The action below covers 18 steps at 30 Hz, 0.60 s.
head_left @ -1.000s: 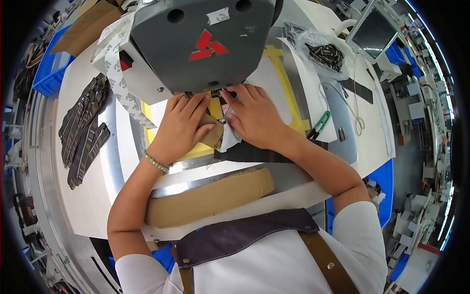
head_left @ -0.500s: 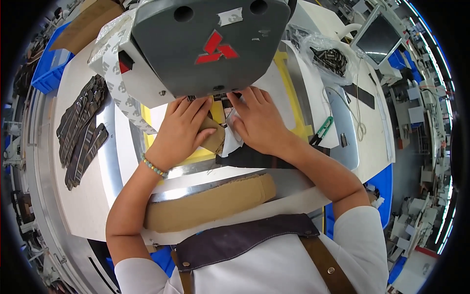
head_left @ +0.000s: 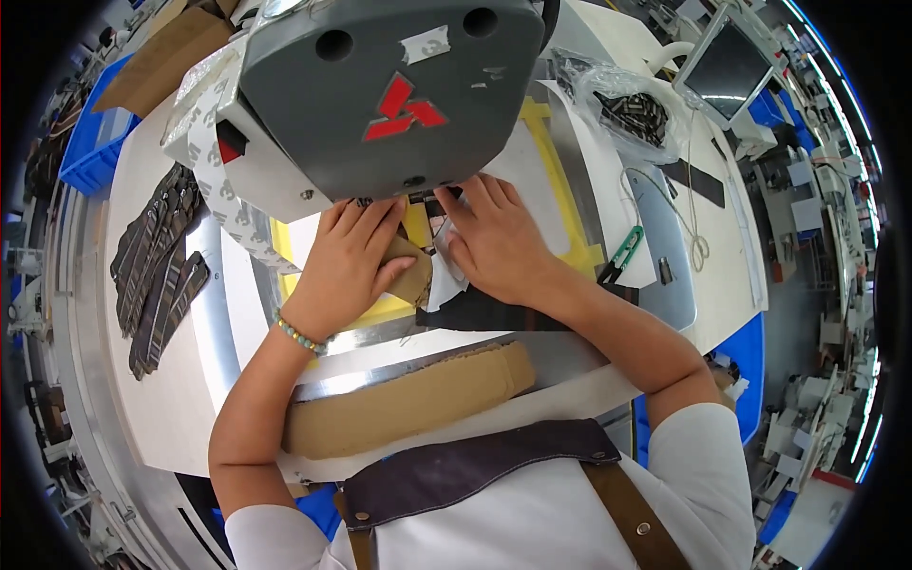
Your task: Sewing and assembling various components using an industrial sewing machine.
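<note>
My left hand (head_left: 348, 256), with a beaded bracelet at the wrist, lies with fingers stretched forward beneath the front of a grey sewing machine head (head_left: 394, 90). Its thumb rests on a piece of brown cardboard (head_left: 409, 277). Opposite it, my right hand (head_left: 501, 233) has its fingers extended and apart, the forefinger reaching to a small dark piece (head_left: 425, 197) under the machine. White paper (head_left: 446, 281) shows between the hands, next to a yellow strip (head_left: 416, 226). The machine head hides the foremost fingertips and the stitching spot.
Striped dark straps (head_left: 161, 256) are piled at the left. On the right lie green thread snips (head_left: 622, 253) and a plastic bag of dark pieces (head_left: 632, 114). A cardboard pad (head_left: 408, 399) runs along the front edge; a screen (head_left: 730, 66) stands at the far right.
The view has shifted slightly, so the machine head appears a little farther left and higher. Both hands keep nearly the same pose beneath it.
</note>
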Motion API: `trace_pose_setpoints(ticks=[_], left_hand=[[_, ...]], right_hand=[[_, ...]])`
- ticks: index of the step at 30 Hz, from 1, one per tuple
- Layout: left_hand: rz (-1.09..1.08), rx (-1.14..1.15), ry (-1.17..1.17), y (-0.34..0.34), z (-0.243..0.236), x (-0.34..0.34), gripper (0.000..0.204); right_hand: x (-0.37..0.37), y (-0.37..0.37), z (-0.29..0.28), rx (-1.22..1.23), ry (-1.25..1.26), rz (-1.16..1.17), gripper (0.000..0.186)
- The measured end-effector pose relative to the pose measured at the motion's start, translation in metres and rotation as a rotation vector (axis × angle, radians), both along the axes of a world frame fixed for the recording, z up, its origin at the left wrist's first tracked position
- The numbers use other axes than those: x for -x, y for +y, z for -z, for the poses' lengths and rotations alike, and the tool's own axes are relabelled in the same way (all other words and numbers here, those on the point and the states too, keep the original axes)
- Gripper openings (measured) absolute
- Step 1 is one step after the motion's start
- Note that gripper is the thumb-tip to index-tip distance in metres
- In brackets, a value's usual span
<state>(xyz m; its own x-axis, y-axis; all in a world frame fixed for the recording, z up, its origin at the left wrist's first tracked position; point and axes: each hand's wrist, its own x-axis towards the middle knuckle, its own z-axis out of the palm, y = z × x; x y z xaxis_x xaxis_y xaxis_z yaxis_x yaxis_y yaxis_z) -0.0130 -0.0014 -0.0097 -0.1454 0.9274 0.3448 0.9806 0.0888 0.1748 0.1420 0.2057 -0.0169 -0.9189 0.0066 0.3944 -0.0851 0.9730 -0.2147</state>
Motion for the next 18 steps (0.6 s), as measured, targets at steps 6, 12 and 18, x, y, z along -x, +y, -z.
trace_pose_setpoints(ticks=[6, 12, 18], left_hand=[[-0.043, -0.004, 0.051, -0.0014, 0.0028, 0.0000, 0.065], [-0.029, -0.028, 0.075, -0.0004, 0.0038, 0.0017, 0.065], [-0.035, -0.034, 0.059, -0.0011, 0.0028, 0.0019, 0.065]], right_hand=[[0.0026, 0.0006, 0.0013, -0.008, 0.012, 0.001, 0.055], [0.0023, 0.0019, 0.0012, 0.015, 0.001, 0.007, 0.053], [0.0037, 0.0040, 0.0016, 0.040, 0.000, 0.008, 0.051]])
